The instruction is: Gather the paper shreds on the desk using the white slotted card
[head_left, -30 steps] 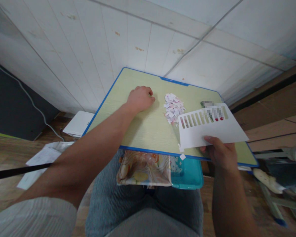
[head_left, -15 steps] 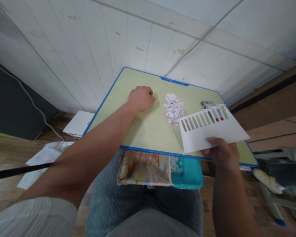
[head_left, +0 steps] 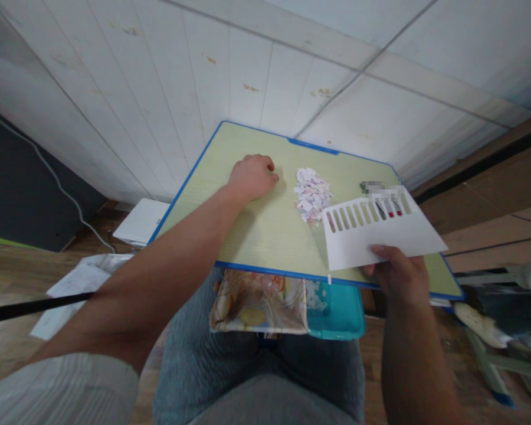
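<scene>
My right hand (head_left: pixel 398 271) grips a white card (head_left: pixel 380 236) with a row of long rounded slots along its far edge. The thumb lies on top and the other fingers are under the card. It is held over the right part of a pale green folding table (head_left: pixel 256 230) with a blue rim. Left of the card lies a heap of small torn paper bits (head_left: pixel 313 193). My left hand (head_left: pixel 253 176) rests on the table left of the heap, its fingers loosely curled, with a gap between thumb and forefinger and nothing seen in it. A tiny white piece (head_left: pixel 330 278) shows at the table's front edge.
Below the front edge, on my lap, sit a flower-patterned tray (head_left: pixel 259 321) and a turquoise tray (head_left: pixel 340 321) with white bits in it. Behind the card is a dark, partly blurred-out object (head_left: pixel 365 186). A white wall (head_left: pixel 243 65) borders the table's far side.
The card's left end has risen slightly away from me. A tiny white piece now shows apart from it at the table's front edge. My left hand stays put.
</scene>
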Tool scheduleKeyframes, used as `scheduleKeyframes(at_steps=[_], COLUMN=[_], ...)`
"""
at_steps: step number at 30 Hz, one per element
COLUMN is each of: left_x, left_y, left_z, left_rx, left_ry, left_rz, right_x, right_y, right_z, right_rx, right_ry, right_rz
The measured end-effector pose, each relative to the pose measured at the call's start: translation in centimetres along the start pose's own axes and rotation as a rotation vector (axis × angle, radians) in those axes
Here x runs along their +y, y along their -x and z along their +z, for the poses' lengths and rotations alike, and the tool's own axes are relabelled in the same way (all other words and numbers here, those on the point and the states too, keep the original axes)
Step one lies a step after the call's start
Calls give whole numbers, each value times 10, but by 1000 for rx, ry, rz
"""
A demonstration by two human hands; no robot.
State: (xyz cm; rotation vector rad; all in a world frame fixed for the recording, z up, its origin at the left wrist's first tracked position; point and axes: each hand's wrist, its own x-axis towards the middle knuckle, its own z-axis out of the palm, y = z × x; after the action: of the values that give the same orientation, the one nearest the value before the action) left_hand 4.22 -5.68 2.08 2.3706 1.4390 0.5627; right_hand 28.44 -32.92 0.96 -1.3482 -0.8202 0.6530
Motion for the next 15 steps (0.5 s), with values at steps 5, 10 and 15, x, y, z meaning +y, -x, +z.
scheduleKeyframes(at_steps=[5,10,15], left_x=[1,0,-1], left_y=[0,-1,-1], left_z=[0,1,1], left_rx=[3,1,4], left_ry=[-16,-28,-1], left_rz=[0,0,0], right_x=[3,6,5], right_y=[2,-1,-1], right_z=[0,-5,-8], right_rx=[-21,-40,-87], right_ry=[10,79,343], right_rz=[26,-30,-90])
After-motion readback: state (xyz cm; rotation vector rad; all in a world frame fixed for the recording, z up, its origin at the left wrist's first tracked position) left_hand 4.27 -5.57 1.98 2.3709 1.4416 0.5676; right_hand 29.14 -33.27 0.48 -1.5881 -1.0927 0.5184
